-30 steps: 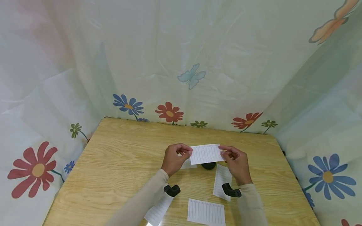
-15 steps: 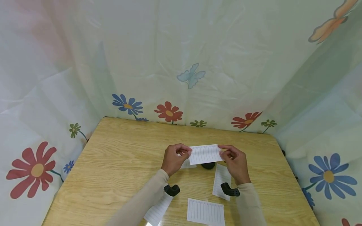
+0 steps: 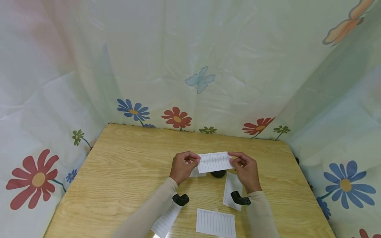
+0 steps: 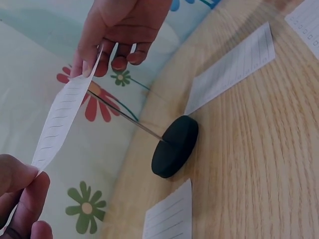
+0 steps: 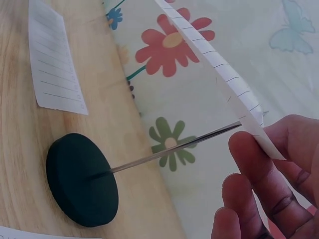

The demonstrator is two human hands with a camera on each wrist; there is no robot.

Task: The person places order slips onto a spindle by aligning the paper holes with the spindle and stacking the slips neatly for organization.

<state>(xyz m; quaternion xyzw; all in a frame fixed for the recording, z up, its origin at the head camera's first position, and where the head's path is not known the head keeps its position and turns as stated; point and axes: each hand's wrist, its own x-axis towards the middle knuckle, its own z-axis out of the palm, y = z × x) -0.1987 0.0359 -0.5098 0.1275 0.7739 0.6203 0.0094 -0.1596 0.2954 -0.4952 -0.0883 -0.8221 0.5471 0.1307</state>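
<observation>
A lined paper slip (image 3: 215, 162) is stretched between both hands above the table. My left hand (image 3: 183, 165) pinches its left end between thumb and fingers. At the other end, my right hand (image 3: 247, 168) pinches it the same way. Under the slip stands a paper spike with a round black base (image 3: 218, 174). Its thin metal rod (image 5: 174, 148) rises toward the slip, meeting it close to the right fingertips in the right wrist view. A tiny point shows beyond the slip there, but how far the rod passes through I cannot tell. The slip bows slightly.
More lined slips lie on the wooden table (image 3: 128, 165): one behind the left hand (image 3: 197, 172), a slip under the right wrist (image 3: 233, 191), a front slip (image 3: 215, 223) and a slip beside the left forearm (image 3: 166, 219). A flowered curtain (image 3: 154, 66) surrounds the table.
The head view drifts very slightly. Both hands keep their pinch on the slip above the spike, with almost no movement.
</observation>
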